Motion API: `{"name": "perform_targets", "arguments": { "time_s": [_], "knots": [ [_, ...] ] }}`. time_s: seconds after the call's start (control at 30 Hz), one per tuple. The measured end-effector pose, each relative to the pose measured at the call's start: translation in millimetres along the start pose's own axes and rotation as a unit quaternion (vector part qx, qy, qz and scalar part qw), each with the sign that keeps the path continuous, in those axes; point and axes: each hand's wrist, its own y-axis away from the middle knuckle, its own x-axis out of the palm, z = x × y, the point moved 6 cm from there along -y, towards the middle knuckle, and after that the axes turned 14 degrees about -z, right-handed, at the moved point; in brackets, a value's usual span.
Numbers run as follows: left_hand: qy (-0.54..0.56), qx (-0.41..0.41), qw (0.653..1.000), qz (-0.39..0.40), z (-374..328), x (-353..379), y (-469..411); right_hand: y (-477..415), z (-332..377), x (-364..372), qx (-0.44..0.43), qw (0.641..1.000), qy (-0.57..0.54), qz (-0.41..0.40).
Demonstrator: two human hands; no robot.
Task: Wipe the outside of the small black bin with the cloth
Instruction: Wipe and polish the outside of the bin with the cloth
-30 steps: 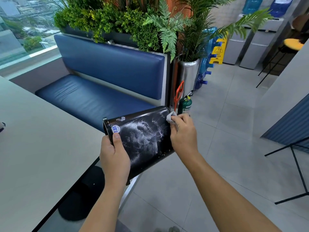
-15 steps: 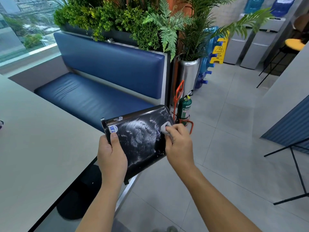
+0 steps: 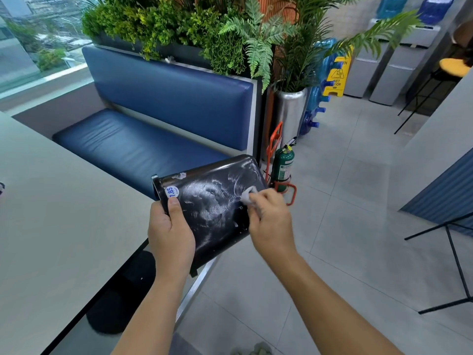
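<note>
The small black bin point(image 3: 212, 206) is held in the air above the floor, just beside the table point(image 3: 64, 226) edge, lying on its side with one broad face toward the camera. Its long axis runs from the open rim at the left up to the closed base at the upper right. The left hand point(image 3: 170, 237) grips the rim end, thumb flat on the outer face just below a round sticker point(image 3: 172, 192); the other fingers are hidden behind the wall. The right hand point(image 3: 271, 221) is nearer the base end, fingers curled and pinching the bunched cloth point(image 3: 247, 196) against the face. Most of the streaked face lies left of the cloth, so the next stroke probably runs along the long axis toward the rim.
</note>
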Motion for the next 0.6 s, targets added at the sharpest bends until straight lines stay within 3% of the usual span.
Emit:
{"name": "perform_targets", "arguments": {
  "time_s": [0.1, 0.3, 0.47, 0.53, 0.6],
  "knots": [
    [-0.008, -0.001, 1.000, -0.001, -1.2, 1.2, -2.1, -4.6, 5.1, 7.0, -0.007, 1.000, -0.010, 0.012],
    [-0.011, 0.013, 1.000, 0.013, -6.3, 2.6, 2.4, -50.7, -2.7, 8.1, 0.047, 0.997, 0.014, -0.058],
    [-0.020, 0.021, 1.000, -0.007, -6.7, -1.1, -3.9, 6.3, 39.7, 9.7, -0.040, 0.998, -0.035, 0.018],
    [-0.017, 0.018, 1.000, -0.013, -5.5, -5.3, -8.1, 17.1, 29.4, 3.1, -0.039, 0.998, -0.035, 0.041],
    [-0.016, 0.028, 0.999, -0.012, -4.5, -8.1, -9.2, 3.3, 7.5, 1.7, -0.009, 1.000, -0.011, 0.014]
  ]
}}
